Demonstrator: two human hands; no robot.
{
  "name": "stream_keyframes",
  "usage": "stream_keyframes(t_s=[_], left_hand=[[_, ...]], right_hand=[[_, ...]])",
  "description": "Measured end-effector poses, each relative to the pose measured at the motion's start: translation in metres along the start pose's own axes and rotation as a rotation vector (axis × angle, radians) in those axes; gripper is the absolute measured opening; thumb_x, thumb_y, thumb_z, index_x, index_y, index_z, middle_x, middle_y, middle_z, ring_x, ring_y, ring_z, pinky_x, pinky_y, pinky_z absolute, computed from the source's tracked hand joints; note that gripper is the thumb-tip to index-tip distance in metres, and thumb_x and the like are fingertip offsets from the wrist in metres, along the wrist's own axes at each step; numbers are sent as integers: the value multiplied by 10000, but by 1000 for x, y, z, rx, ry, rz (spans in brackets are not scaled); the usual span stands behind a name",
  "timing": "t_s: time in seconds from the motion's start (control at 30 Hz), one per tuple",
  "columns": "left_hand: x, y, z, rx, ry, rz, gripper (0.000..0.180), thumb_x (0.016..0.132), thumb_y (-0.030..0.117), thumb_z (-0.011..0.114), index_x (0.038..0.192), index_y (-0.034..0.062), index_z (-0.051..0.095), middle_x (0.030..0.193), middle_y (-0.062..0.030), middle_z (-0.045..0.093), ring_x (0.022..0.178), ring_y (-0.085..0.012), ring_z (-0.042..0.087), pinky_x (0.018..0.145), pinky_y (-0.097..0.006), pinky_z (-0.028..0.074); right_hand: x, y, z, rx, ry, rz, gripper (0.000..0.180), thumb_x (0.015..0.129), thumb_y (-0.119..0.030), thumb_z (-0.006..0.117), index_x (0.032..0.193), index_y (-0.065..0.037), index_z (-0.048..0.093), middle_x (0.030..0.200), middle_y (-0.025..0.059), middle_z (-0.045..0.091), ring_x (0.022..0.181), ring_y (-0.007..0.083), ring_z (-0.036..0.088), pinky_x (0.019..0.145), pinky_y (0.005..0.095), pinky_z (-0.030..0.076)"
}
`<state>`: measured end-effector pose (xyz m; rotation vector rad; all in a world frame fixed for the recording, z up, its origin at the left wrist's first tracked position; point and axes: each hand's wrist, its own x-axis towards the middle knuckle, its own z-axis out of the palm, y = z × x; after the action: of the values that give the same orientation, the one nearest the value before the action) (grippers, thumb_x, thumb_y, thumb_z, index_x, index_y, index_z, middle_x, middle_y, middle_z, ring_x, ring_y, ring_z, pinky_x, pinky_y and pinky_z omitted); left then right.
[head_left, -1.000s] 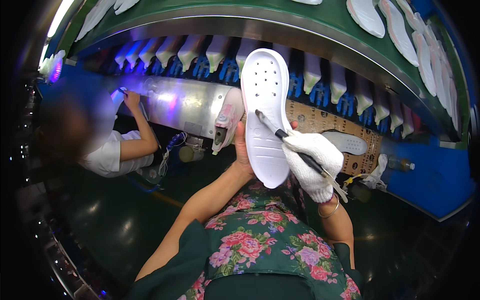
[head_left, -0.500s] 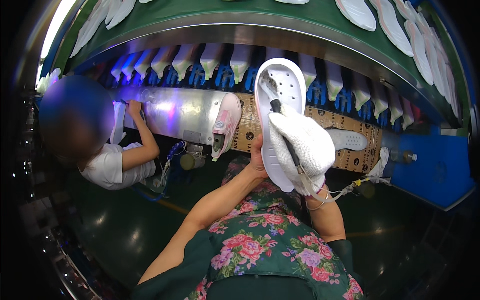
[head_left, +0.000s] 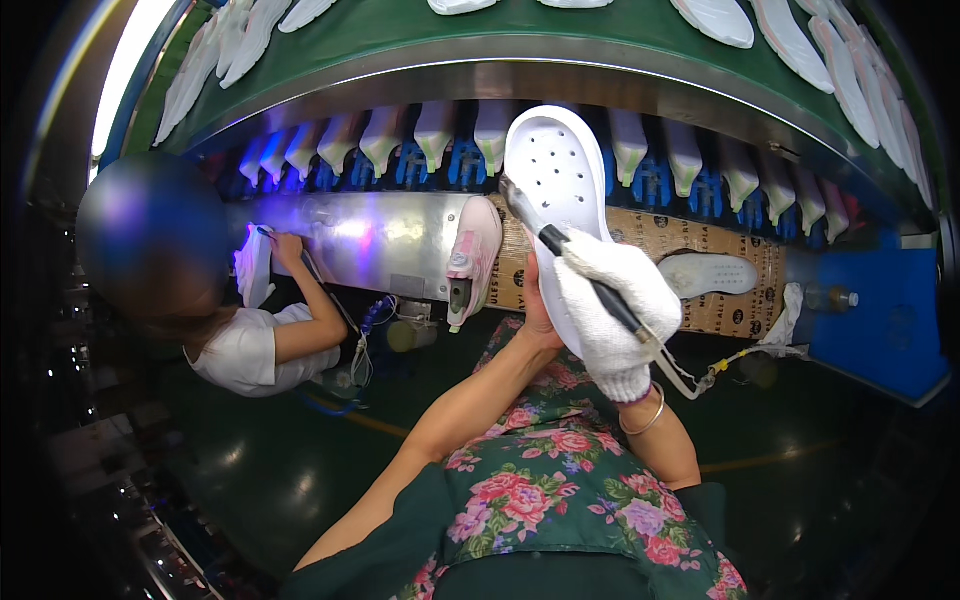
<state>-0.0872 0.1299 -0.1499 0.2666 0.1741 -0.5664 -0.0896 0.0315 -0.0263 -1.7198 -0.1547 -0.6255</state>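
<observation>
A white shoe sole [head_left: 572, 150] with small holes in its face is held up in front of me, its rounded end pointing away. My bare left hand [head_left: 541, 310] grips it from below along its left edge; part of that hand is behind the sole. In my right hand [head_left: 615, 300], which wears a white knitted glove, is a dark-handled brush [head_left: 552, 240] with a clear tube running from its rear end. The bristles touch the left rim of the sole near its wide end.
Beyond the sole, a pink shoe upper [head_left: 474, 250] and another sole [head_left: 708, 274] lie on a cardboard-covered ledge [head_left: 745, 315]. Shoe lasts [head_left: 435, 135] hang in a row behind. White soles rest on a green belt [head_left: 560, 30] above. A co-worker [head_left: 250, 340] works at left.
The brush has gone from the inner face of the sole to its left rim. The sole has tilted slightly, and the whole view has shifted a little.
</observation>
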Motion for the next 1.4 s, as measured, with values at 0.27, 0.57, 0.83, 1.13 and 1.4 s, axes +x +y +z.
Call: stream_keyframes(t_s=[0.27, 0.57, 0.83, 1.13, 1.4], left_hand=[[6, 2, -3, -66, -201, -103, 1107, 799, 806, 570, 1548, 45, 278, 1490, -277, 438, 1319, -405, 510, 1100, -526, 441], [14, 11, -6, -85, -287, -27, 1136, 781, 864, 497, 1538, 38, 309, 1436, -276, 485, 1287, -415, 523, 1083, -542, 436], [16, 36, 3, 151, -155, 72, 1102, 795, 910, 410, 1540, 102, 322, 1381, -250, 534, 1209, -416, 584, 982, -560, 517], [22, 55, 18, 20, -256, 105, 1184, 762, 936, 410, 1525, 34, 318, 1360, -274, 541, 1128, -458, 619, 942, -592, 530], [24, 71, 12, 31, -302, 70, 1221, 725, 946, 450, 1499, 6, 359, 1321, -242, 582, 1086, -464, 644, 910, -632, 538]], right_hand=[[-29, 6, 11, -186, -27, -44, 329, 795, 22, 748, 1118, -40, 749, 1040, 139, 748, 976, 286, 726, 935, 372, 536], [-30, 21, 0, -136, -63, -56, 254, 780, -19, 770, 1032, -47, 760, 987, 141, 746, 921, 293, 732, 855, 372, 558], [-14, 23, -16, -102, -186, -193, 258, 810, -26, 756, 1068, -42, 745, 1019, 153, 739, 897, 300, 728, 826, 360, 565], [-11, 24, -18, -63, -141, -159, 210, 794, -7, 765, 1002, -35, 755, 993, 163, 748, 860, 293, 731, 759, 346, 565], [-18, 21, -7, 93, -249, -37, 208, 783, 4, 755, 982, -56, 761, 970, 136, 745, 831, 273, 732, 763, 338, 569]])
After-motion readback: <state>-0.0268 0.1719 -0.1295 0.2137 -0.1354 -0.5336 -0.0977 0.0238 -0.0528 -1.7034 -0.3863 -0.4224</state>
